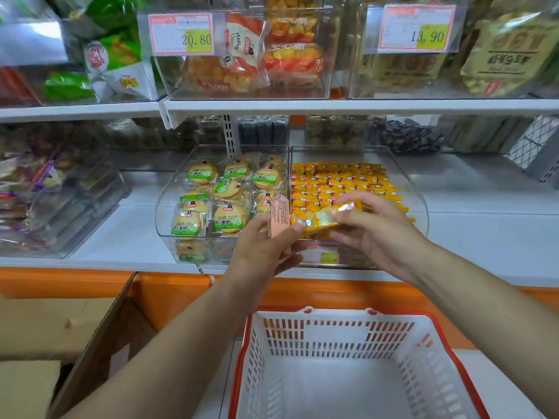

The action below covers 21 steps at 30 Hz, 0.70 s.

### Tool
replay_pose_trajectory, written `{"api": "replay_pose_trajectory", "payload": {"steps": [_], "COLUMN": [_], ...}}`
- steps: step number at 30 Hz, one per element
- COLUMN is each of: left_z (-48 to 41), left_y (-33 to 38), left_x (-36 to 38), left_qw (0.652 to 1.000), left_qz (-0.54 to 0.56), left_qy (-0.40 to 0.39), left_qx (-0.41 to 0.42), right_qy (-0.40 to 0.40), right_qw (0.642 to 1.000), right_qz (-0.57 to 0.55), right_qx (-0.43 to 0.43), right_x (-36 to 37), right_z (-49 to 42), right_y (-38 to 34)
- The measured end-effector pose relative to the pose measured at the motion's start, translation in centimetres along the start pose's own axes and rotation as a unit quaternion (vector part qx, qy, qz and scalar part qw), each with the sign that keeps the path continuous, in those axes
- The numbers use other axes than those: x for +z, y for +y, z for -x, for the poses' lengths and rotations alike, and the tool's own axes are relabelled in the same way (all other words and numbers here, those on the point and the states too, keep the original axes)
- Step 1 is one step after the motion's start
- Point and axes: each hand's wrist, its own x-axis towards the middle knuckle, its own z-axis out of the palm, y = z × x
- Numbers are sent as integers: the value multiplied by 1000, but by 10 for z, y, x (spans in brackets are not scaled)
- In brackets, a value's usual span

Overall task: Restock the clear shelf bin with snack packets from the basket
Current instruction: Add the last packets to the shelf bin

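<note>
While the white, red-rimmed basket point(332, 337) sits nearest, below the clear shelf bin point(420, 201), both hands meet at that bin's front edge: the left hand point(260, 249) curls round an upright pink packet point(279, 214), and the right hand point(378, 234) pinches a shiny orange packet point(325, 217) between thumb and fingertips. Rows of orange packets point(338, 182) fill the bin. Touching its left wall is a biscuit bin point(165, 207), below-left a cardboard box point(99, 343); open white shelf point(484, 231) runs rightward, and the upper shelf point(332, 105) overhangs it
</note>
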Motion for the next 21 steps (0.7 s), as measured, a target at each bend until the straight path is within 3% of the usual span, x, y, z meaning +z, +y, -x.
{"api": "replay_pose_trajectory", "payload": {"steps": [4, 7, 12, 15, 18, 21], "left_z": [-2, -1, -1, -2, -4, -7], "left_y": [9, 14, 18, 14, 13, 12], "left_x": [-4, -8, -24, -28, -31, -33], "left_qw": [999, 1000, 999, 996, 994, 994], "left_qz": [9, 1, -50, -85, -99, -99], "left_qy": [18, -1, 11, 29, 32, 32], "left_qx": [24, 27, 8, 9, 17, 24], "right_qy": [-28, -68, 42, 61, 10, -46], "right_qw": [979, 979, 950, 915, 868, 788], "right_qz": [200, 194, 281, 365, 475, 596], "right_qx": [-13, -13, -132, -161, -143, -150], "right_x": [14, 22, 13, 6, 0, -2], "right_z": [2, -1, -28, -49, -55, -53], "right_y": [10, 9, -11, -9, -1, 4]}}
